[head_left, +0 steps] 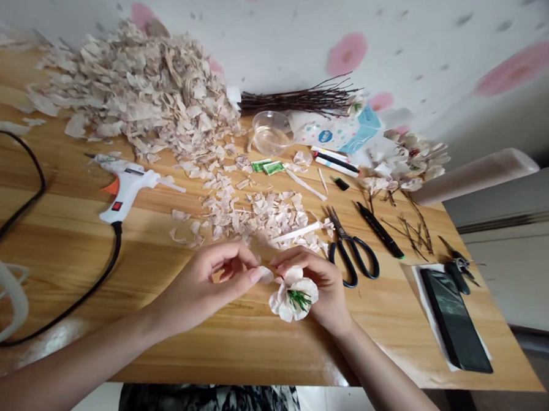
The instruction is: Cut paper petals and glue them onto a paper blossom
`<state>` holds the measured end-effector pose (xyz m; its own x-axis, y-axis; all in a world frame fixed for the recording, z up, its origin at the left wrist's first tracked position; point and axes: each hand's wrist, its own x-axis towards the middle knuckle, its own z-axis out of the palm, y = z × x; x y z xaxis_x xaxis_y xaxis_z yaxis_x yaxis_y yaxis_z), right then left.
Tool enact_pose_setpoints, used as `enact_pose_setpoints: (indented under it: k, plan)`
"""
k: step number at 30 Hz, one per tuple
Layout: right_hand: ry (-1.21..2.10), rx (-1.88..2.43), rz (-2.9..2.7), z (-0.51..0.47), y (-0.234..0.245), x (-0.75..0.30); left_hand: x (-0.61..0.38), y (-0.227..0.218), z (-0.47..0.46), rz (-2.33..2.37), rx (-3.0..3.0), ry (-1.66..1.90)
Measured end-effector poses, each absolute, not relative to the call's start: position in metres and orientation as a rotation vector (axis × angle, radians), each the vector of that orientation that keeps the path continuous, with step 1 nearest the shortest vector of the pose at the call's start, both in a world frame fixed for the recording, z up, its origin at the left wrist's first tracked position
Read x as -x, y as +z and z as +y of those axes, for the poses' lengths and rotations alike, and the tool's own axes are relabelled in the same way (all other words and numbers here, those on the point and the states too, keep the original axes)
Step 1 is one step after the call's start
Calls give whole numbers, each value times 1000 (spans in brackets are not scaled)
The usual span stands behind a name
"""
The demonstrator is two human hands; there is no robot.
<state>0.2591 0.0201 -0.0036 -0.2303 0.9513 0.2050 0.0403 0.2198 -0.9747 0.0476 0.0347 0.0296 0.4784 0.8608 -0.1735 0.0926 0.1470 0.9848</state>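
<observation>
My right hand [322,280] is closed round a small handmade flower [294,297] with pale petals and a green centre, held just above the wooden table [158,322]. My left hand [208,285] pinches a single pale petal [266,274] between thumb and fingertips and holds it against the flower's upper left side. Both hands meet near the table's front middle. Loose pale petals [265,214] lie scattered just beyond them.
A big heap of dried petals [137,91] fills the back left. A white glue gun [127,188] with a black cord lies left. Black scissors [352,249], a black pen [380,229], twigs [303,99], a clear cup [271,132], finished flowers [408,157] and a phone [455,319] lie right.
</observation>
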Motion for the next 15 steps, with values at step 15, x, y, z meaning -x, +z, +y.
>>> enact_pose_setpoints:
  k: [15]
  plan:
    - [1155,973,-1659,16,-5,-261,-48,37,29,874,-1339,588]
